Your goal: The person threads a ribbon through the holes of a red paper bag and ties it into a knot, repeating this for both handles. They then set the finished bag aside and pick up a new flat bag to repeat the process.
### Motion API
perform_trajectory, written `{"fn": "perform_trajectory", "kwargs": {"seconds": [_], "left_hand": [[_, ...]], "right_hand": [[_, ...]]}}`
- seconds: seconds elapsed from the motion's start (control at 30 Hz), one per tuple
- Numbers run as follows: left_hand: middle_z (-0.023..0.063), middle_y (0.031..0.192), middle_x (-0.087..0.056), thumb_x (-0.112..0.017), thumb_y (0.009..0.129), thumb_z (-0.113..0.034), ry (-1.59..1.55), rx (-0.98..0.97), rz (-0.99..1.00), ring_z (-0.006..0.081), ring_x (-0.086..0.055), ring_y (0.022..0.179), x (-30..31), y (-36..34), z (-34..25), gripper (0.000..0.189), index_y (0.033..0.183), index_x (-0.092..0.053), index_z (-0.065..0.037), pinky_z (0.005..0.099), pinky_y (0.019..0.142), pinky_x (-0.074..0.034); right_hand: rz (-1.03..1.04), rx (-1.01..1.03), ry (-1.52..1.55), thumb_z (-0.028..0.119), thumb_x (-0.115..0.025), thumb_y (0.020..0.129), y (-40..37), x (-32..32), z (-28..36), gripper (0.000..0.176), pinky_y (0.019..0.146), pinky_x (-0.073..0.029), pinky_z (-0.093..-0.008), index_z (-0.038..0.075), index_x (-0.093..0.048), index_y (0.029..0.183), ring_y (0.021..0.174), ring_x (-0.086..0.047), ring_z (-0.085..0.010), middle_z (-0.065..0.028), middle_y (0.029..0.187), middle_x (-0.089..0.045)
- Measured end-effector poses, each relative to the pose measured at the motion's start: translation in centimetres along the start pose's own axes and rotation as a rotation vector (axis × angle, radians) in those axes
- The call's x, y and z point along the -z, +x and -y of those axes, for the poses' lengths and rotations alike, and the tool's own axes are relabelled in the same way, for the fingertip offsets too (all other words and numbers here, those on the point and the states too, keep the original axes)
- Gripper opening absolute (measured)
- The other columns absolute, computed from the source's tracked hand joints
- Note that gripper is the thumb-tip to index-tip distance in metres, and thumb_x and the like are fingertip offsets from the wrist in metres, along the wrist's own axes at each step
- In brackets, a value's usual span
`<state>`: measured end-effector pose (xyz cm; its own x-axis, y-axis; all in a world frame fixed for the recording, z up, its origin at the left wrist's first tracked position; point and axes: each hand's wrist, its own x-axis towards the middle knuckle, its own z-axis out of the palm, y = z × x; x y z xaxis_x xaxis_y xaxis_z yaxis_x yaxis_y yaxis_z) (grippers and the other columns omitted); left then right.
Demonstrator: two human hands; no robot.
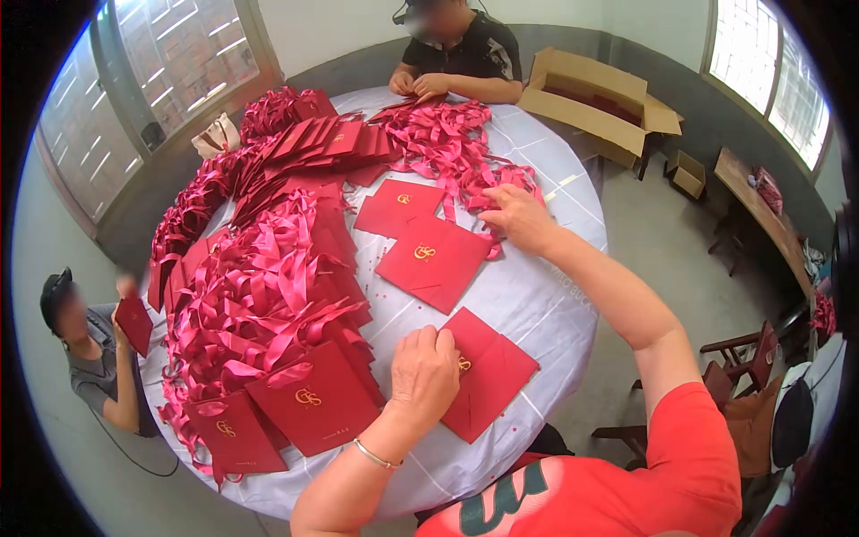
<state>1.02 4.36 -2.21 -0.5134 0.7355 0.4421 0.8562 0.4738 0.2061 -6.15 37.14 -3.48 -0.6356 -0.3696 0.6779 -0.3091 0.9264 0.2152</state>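
Observation:
A flat red paper bag (499,371) with a gold logo lies on the table right in front of me. My left hand (425,374), a bracelet at its wrist, has its fingers bunched together at the bag's left edge, partly over the logo. Farther out, my right hand (521,221) reaches with fingers stretched apart to the edge of a heap of pink-red ribbons (447,148). Just left of that hand lies another flat red bag (434,259), overlapping one more red bag (398,208) behind it.
Rows of finished-looking red bags (318,398) with ribbon handles (259,304) crowd the left of the round white-covered table (573,259). One person (465,54) sits across; another person (98,358) at the left holds a red bag. An opened cardboard box (582,107) stands behind.

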Motion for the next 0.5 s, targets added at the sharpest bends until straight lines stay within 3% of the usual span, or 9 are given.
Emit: {"fn": "perform_trajectory", "kwargs": {"seconds": [0.13,0.23,0.3,0.33,0.4,0.43,0.47,0.5], "left_hand": [[0.0142,0.090,-0.057,-0.069,0.077,-0.009,-0.033,-0.008,-0.003,0.0323,-0.058,0.089,-0.4,-0.2,0.1,0.018,0.089,-0.057,-0.003,0.0431,0.079,-0.046],[0.0158,0.098,-0.060,-0.069,0.077,-0.009,-0.023,0.001,0.018,0.0330,-0.059,0.096,-0.2,-0.2,0.2,0.020,0.092,-0.059,-0.001,0.0434,0.083,-0.046],[0.0148,0.092,-0.056,-0.067,0.077,-0.008,-0.042,-0.024,-0.053,0.0321,-0.057,0.091,-0.3,-0.2,0.4,0.015,0.087,-0.056,-0.003,0.0430,0.080,-0.045],[0.0139,0.087,-0.053,-0.064,0.077,-0.007,-0.051,-0.058,-0.118,0.0311,-0.055,0.087,-0.4,-0.1,0.4,0.012,0.081,-0.054,-0.004,0.0426,0.077,-0.045],[0.0154,0.090,-0.056,-0.064,0.078,-0.006,-0.111,-0.064,-0.164,0.0332,-0.057,0.089,-0.1,0.2,0.1,0.011,0.085,-0.056,-0.003,0.0425,0.079,-0.046],[0.0169,0.093,-0.058,-0.064,0.079,-0.006,-0.163,-0.072,-0.200,0.0353,-0.058,0.091,0.3,0.2,-0.2,0.012,0.088,-0.058,-0.002,0.0425,0.081,-0.047],[0.0169,0.093,-0.058,-0.064,0.079,-0.006,-0.169,-0.071,-0.208,0.0353,-0.058,0.091,0.8,0.3,-0.7,0.012,0.088,-0.058,-0.002,0.0425,0.081,-0.047],[0.0172,0.100,-0.061,-0.063,0.084,-0.009,-0.394,0.025,-0.081,0.0350,-0.060,0.095,1.4,0.2,-1.2,0.016,0.096,-0.060,0.001,0.0410,0.084,-0.048]], "right_hand": [[0.087,0.025,-0.056,0.010,-0.058,0.078,0.8,0.0,-0.5,0.015,0.096,-0.045,-0.0407,0.012,-0.072,0.084,0.111,-0.057,-0.0302,-0.0110,0.114,-0.063],[0.069,0.016,-0.033,0.011,-0.060,0.076,1.2,2.6,-0.8,0.012,0.089,-0.049,-0.0410,0.009,-0.072,0.080,0.100,-0.062,-0.0298,-0.0124,0.102,-0.068],[0.270,-0.375,0.133,0.010,-0.058,0.078,1.4,5.0,-1.0,0.014,0.077,-0.053,-0.0417,0.003,-0.070,0.080,0.081,-0.066,-0.0323,-0.0145,0.084,-0.069],[0.168,-0.528,0.360,0.013,-0.057,0.080,1.8,6.5,-0.8,0.018,0.068,-0.053,-0.0405,-0.001,-0.068,0.083,0.066,-0.065,-0.0323,-0.0167,0.073,-0.067],[-0.002,-0.686,0.599,0.011,-0.059,0.084,2.3,8.4,-1.2,0.016,0.065,-0.052,-0.0348,-0.002,-0.068,0.086,0.066,-0.065,-0.0223,-0.0124,0.076,-0.069],[-0.100,-0.862,0.848,0.011,-0.062,0.087,2.7,8.8,-0.8,0.015,0.062,-0.050,-0.0285,-0.003,-0.068,0.087,0.066,-0.062,-0.0115,-0.0067,0.075,-0.068],[-0.096,-0.857,0.841,0.011,-0.062,0.087,2.8,9.5,-0.3,0.015,0.062,-0.050,-0.0285,-0.003,-0.068,0.087,0.066,-0.062,-0.0115,-0.0067,0.075,-0.068],[-0.052,-0.883,0.904,0.010,-0.063,0.088,3.0,10.5,0.9,0.014,0.060,-0.049,-0.0265,-0.003,-0.068,0.087,0.066,-0.061,-0.0088,-0.0047,0.075,-0.067]]}}
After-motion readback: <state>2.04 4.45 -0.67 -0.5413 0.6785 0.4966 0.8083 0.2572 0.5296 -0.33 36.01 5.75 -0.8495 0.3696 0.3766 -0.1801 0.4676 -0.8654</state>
